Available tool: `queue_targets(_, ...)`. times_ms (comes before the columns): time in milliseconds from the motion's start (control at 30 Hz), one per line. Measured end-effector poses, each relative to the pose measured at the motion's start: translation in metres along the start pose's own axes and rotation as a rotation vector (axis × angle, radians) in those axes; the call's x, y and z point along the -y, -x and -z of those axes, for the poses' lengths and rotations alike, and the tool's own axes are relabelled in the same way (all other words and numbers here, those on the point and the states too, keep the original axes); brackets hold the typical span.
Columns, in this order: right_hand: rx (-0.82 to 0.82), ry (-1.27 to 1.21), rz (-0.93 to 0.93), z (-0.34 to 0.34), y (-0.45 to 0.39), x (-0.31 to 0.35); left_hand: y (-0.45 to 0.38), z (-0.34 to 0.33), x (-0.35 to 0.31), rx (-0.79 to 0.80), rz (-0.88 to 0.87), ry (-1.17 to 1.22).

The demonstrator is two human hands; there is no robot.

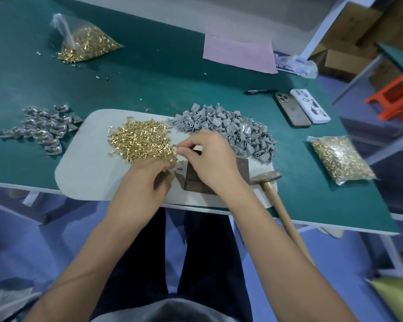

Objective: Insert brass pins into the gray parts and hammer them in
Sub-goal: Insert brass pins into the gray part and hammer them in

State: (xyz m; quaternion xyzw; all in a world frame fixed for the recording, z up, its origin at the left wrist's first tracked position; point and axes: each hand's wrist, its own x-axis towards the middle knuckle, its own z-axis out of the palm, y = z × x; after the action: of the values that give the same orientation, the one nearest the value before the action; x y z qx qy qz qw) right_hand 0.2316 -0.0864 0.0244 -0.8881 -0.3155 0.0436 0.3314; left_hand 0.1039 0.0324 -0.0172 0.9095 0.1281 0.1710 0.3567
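Observation:
A heap of loose brass pins (140, 140) lies on a pale mat (84, 168), with a heap of gray parts (226, 129) to its right. My right hand (207, 156) pinches a single brass pin (175, 146) at the heap's right edge, above a dark metal block (196, 180). My left hand (147, 182) sits just below the pin heap with its fingers curled; what they hold is hidden. A wooden-handled hammer (272, 189) lies to the right of the block, its handle sticking out over the table edge.
Darker finished parts (42, 129) lie at the left on the green table (149, 84). Bags of brass pins sit at the back left (86, 43) and at the right (340, 159). Two phones (301, 110), a pen (260, 91) and a pink sheet (239, 53) lie behind.

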Motion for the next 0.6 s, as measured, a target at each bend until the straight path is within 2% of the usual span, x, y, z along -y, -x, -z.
queue_targets(100,-0.078,-0.108,-0.033,0.007,0.0,-0.009,-0.01,0.001,0.002,-0.033,-0.02,-0.031)
queue_targets(167,-0.172,-0.196,-0.058,0.015,0.002,-0.015,-0.018,0.0,0.001,-0.02,-0.079,-0.164)
queue_targets(267,-0.241,-0.185,-0.089,0.027,0.01,-0.024,-0.031,-0.005,0.0,0.0,-0.151,-0.277)
queue_targets(367,-0.255,-0.207,-0.074,0.034,0.026,-0.031,-0.041,-0.007,0.001,-0.014,-0.182,-0.303)
queue_targets(500,-0.312,-0.307,-0.096,0.039,0.046,-0.036,-0.044,-0.002,-0.006,-0.016,-0.131,-0.333)
queue_targets(600,-0.37,-0.357,-0.123,0.045,0.053,-0.039,-0.043,0.0,-0.032,-0.1,-0.134,-0.266)
